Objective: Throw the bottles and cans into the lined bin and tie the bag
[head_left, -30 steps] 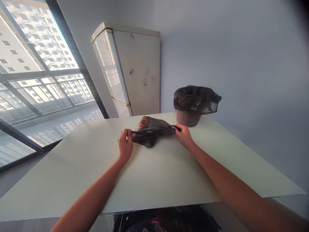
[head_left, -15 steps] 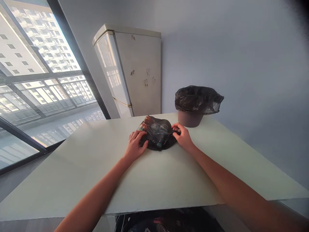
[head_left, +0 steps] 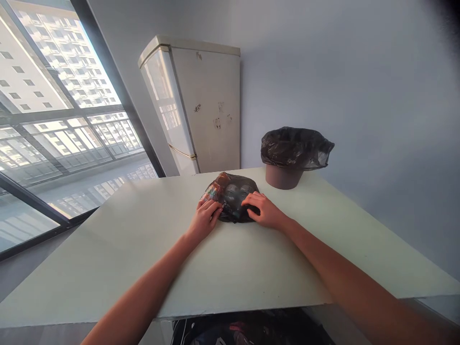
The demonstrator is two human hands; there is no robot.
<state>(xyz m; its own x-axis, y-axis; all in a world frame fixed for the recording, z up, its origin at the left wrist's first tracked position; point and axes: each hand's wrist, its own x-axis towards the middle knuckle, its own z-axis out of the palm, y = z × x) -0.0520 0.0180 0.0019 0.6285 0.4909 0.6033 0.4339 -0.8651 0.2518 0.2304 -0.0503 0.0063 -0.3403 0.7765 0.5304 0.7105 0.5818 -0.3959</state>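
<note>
A black see-through plastic bag [head_left: 235, 191] lies on the pale table with bottles inside it. An orange-brown bottle with a coloured label [head_left: 214, 189] shows through on its left, and clear bottles beside it. At the near left edge of the bag, my left hand [head_left: 205, 216] is closed, its fingers and thumb pinching the plastic. My right hand [head_left: 266, 211] lies over the bag's right side, fingers bent and touching it, the thumb apart from them. The fingertips of both hands are partly hidden against the dark plastic.
A brown bin [head_left: 283, 177] lined with a black bag [head_left: 294, 148] stands at the table's far right. Behind the table [head_left: 125, 249] is a worn white refrigerator [head_left: 206, 105]. Windows are on the left. Below the near edge sits a dark container with mixed items [head_left: 247, 330].
My right hand has moved left from the bag's right edge onto its side, and its pinch has loosened. The bag's right edge is drawn in. My left hand's fingers have closed together.
</note>
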